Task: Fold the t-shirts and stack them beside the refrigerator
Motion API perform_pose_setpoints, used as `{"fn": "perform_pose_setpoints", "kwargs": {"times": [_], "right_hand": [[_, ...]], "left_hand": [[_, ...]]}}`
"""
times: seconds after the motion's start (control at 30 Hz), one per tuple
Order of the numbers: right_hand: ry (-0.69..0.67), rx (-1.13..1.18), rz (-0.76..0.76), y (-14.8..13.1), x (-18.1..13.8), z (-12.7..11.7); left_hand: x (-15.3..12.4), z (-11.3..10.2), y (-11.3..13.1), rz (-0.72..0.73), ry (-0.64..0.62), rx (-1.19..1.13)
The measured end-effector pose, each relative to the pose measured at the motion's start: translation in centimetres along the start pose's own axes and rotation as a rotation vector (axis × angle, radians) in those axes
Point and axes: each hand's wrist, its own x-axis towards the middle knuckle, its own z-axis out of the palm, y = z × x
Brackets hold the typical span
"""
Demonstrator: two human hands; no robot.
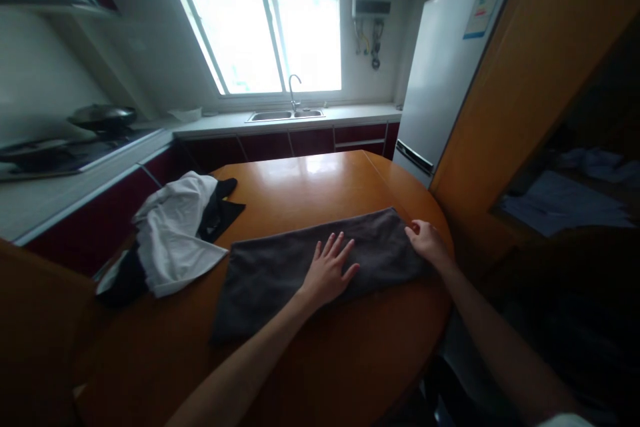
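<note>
A dark grey cloth [273, 273], folded into a long flat strip, lies across the near half of the wooden table. My left hand [327, 270] rests flat on its middle with the fingers spread. At the cloth's right end, my right hand [424, 240] has its fingers curled in and pinches the edge. To the left lies a loose heap of clothing, with a white garment [173, 227] on top and black fabric [217, 213] showing beside and under it.
The rounded wooden table [300, 187] fills the middle. Beyond it stands a counter with a double sink [285, 115] under a window. A stove with a wok [103, 117] is at left. A fridge [450, 67] and a wooden cabinet frame [540, 67] stand at right.
</note>
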Motion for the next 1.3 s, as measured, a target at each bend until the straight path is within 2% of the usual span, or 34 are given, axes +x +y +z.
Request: {"fn": "perform_pose_setpoints", "kwargs": {"times": [0.07,0.2,0.37,0.53,0.6,0.77,0.9,0.97,1.07,1.13,1.23,1.3], "right_hand": [[-0.075,0.019,0.031,1.7,-0.8,-0.3],[-0.147,0.052,-0.006,3.2,-1.9,-0.3],[-0.170,0.013,0.000,2.6,-2.0,-0.9],[-0.239,-0.039,0.044,1.4,-1.2,-2.0],[-0.276,-0.011,0.084,1.2,-0.8,-2.3],[-0.393,0.246,0.247,1.4,-0.2,-2.2],[-0.500,0.527,0.354,1.6,-0.1,-2.5],[-0.543,0.685,0.371,1.2,0.0,-3.0],[-0.544,0.836,0.318,-0.7,0.2,-4.1],[-0.522,0.865,0.241,-2.9,0.1,-4.9],[-0.500,0.775,0.069,-7.5,-1.0,-5.5],[-0.453,0.613,-0.065,-11.1,-2.6,-5.2]], "left_hand": [[-0.4,1.1,0.4,0.012,-0.056,-0.014],[-0.8,1.5,0.8,0.023,-0.024,-0.027],[-1.2,0.9,1.4,0.116,-0.097,-0.049],[-1.3,0.0,2.0,0.153,-0.011,-0.095],[-1.4,-0.2,2.2,0.208,-0.025,-0.116],[-2.0,0.3,2.6,0.273,-0.163,-0.143],[-1.9,0.4,2.6,0.242,-0.139,-0.291],[-1.3,0.3,2.3,0.178,-0.061,-0.467],[0.2,0.1,1.5,0.005,0.153,-0.796],[1.0,-0.3,0.7,-0.107,0.239,-0.997],[1.7,-1.6,-0.2,-0.222,0.238,-1.258],[1.7,-2.7,-0.6,-0.275,0.228,-1.407]]}}
